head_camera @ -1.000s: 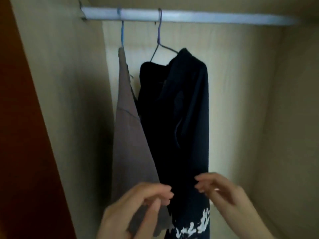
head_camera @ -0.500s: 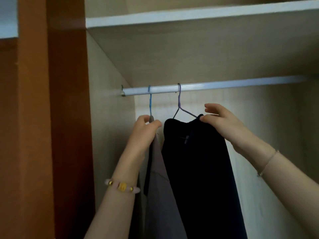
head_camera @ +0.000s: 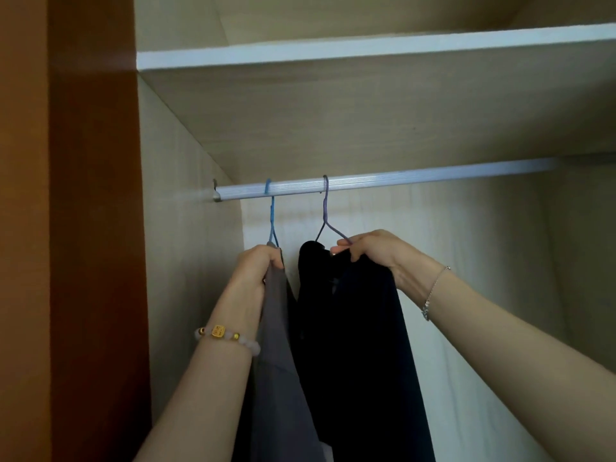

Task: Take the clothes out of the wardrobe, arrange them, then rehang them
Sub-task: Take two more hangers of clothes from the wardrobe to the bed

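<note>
Two garments hang from the silver rail (head_camera: 416, 177) inside the wardrobe. A grey garment (head_camera: 283, 355) hangs on a blue hanger (head_camera: 271, 215) at the left. A dark navy garment (head_camera: 360, 345) hangs on a purple hanger (head_camera: 326, 211) beside it. My left hand (head_camera: 255, 271) is closed around the top of the grey garment just under the blue hook. My right hand (head_camera: 373, 250) grips the shoulder of the dark garment and the purple hanger's wire. Both hooks sit over the rail.
A shelf board (head_camera: 366, 50) runs above the rail. The wardrobe's left side wall (head_camera: 180, 228) is close to the blue hanger, with a brown door panel (head_camera: 83, 228) further left. The rail to the right of the purple hanger carries nothing.
Both hands rose from the garments' lower hems to their tops at the hangers. Since half a second ago my right hand has closed down onto the dark garment's shoulder.
</note>
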A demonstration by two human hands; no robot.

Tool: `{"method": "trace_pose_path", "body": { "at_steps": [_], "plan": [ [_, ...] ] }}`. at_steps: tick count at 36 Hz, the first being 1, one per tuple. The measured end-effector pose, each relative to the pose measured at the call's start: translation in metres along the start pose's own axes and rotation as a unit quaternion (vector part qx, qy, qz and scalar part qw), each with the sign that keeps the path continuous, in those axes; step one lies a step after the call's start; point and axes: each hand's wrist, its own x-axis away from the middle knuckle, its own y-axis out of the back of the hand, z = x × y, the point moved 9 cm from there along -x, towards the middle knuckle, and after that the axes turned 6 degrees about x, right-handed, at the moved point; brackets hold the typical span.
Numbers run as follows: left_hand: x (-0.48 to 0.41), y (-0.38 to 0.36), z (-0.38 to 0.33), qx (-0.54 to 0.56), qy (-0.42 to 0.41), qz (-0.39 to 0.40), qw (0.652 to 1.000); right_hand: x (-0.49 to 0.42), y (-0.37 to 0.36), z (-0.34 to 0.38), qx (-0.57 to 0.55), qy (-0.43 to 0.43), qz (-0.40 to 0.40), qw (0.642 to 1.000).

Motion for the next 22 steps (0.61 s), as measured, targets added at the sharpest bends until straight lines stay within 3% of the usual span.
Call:
{"method": "trace_pose_path", "body": {
  "at_steps": [12,22],
  "plan": [
    [-0.027,-0.012,-0.04,-0.103,-0.019,0.051,0.993,0.014,0.007,0.032,0.011,0.046,-0.008,0.999],
    [-0.036,-0.014,-0.055,-0.046,-0.016,0.106,0.993,0.044,0.024,0.025,0.039,0.055,0.029,0.997]
  ]
}}
